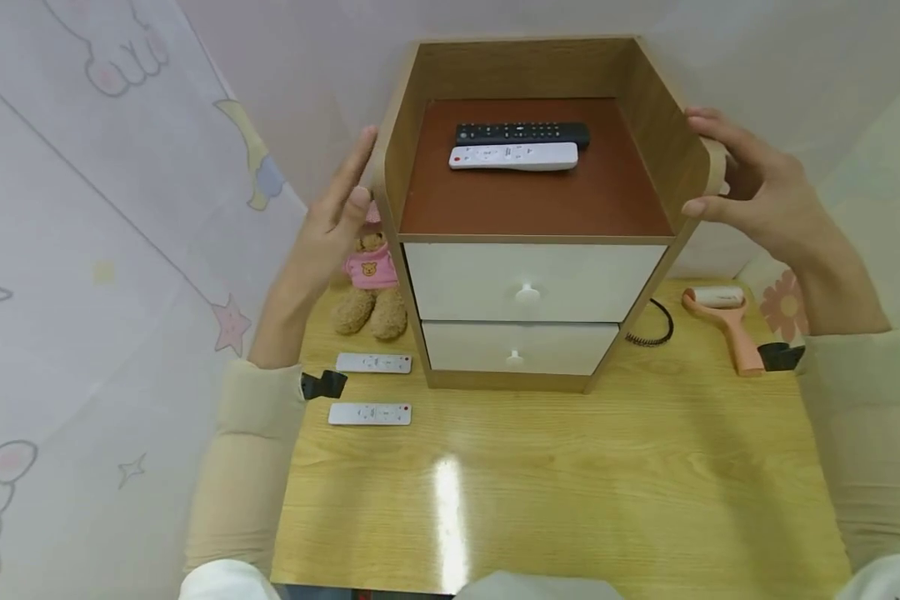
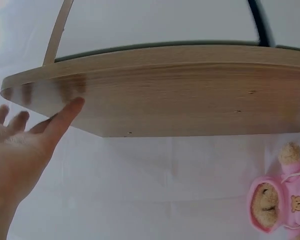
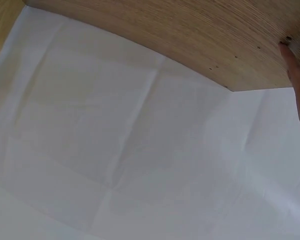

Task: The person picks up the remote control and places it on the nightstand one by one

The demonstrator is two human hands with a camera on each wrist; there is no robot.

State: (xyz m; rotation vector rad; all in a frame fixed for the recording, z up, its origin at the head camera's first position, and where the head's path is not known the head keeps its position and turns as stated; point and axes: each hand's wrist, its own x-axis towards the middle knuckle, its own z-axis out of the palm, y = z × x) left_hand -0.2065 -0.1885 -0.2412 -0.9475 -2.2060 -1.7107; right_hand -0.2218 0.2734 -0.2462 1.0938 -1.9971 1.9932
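Note:
A small wooden drawer cabinet (image 1: 536, 237) with two white drawers stands on the table. On its brown top shelf lie a black remote control (image 1: 521, 133) and a white remote control (image 1: 513, 157), side by side. My left hand (image 1: 333, 212) is beside the cabinet's left panel, fingers extended; in the left wrist view its thumb points at the panel's outer face. My right hand (image 1: 757, 179) is at the right panel, its thumb at the rounded front edge and its fingers along the outside. A finger (image 3: 296, 75) meets that panel in the right wrist view.
Two white remotes, one nearer the cabinet (image 1: 373, 362) and one in front (image 1: 370, 414), lie at left. A teddy bear (image 1: 371, 287) in pink sits behind them. Right of the cabinet are an orange lint roller (image 1: 731, 325) and a black coiled band (image 1: 656, 337). Pale sheets surround the table (image 1: 570, 483).

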